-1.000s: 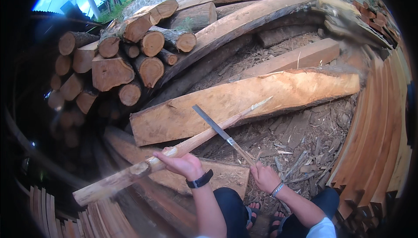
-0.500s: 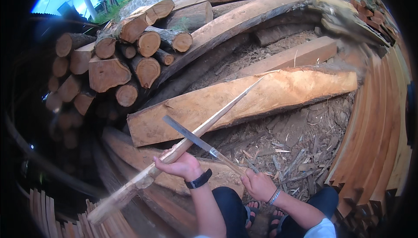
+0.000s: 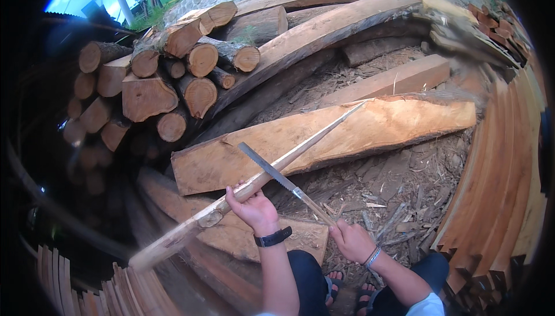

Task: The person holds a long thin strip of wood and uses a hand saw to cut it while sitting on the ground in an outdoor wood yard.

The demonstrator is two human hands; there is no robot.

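My left hand [image 3: 257, 211] grips a long, pale, stripped wooden pole [image 3: 188, 230] from below, fingers curled around it. The pole slants from lower left to upper right, its thin far end above a thick sawn slab [image 3: 404, 114]. In my right hand [image 3: 354, 242], closed around its light wooden handle, is a saw [image 3: 266, 168] with a straight toothed metal blade. The blade crosses the pole just beyond my left hand, its tip pointing up and left. Whether the teeth touch the wood I cannot tell. A knot shows on the pole nearer its thick end.
Cut logs [image 3: 202, 60] are stacked at the far left. Curved sawn boards [image 3: 491, 183] stand along the right side, and thinner strips [image 3: 118, 293] at lower left. Another slab [image 3: 300, 235] lies under my left arm. Bark and chips [image 3: 399, 200] cover the ground before my feet.
The pole and my left hand have moved to the right and slightly away. The saw has shifted right as well, still crossing the pole. The whole view has shifted slightly.
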